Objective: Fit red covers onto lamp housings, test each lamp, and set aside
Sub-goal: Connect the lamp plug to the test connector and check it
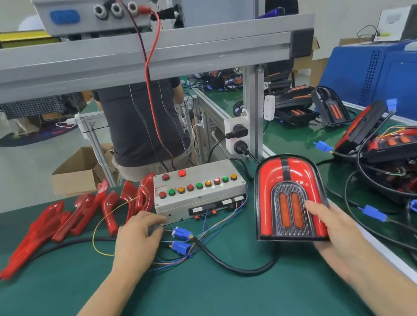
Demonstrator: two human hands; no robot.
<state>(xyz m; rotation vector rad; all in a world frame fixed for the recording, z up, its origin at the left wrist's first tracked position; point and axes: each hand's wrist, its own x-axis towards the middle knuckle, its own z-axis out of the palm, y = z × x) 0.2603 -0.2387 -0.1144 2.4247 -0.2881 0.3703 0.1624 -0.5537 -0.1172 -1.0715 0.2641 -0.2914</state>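
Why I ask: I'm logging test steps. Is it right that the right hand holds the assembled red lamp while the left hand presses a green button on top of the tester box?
Not quite. In the head view the right hand does hold the assembled red lamp, but the left hand is not on a button: it reaches to the blue connectors in front of the tester box.

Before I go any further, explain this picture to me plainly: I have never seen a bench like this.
This is a single view from a camera worn on a worker's head, looking down at their own bare hands on a green mat. The right hand holds a red lamp, tilted up off the mat. The left hand reaches to the blue plugs in front of a grey box with coloured buttons, apparently the tester. Loose red covers lie at the left. More lamps with cables are piled at the right. Another person stands behind the bench.
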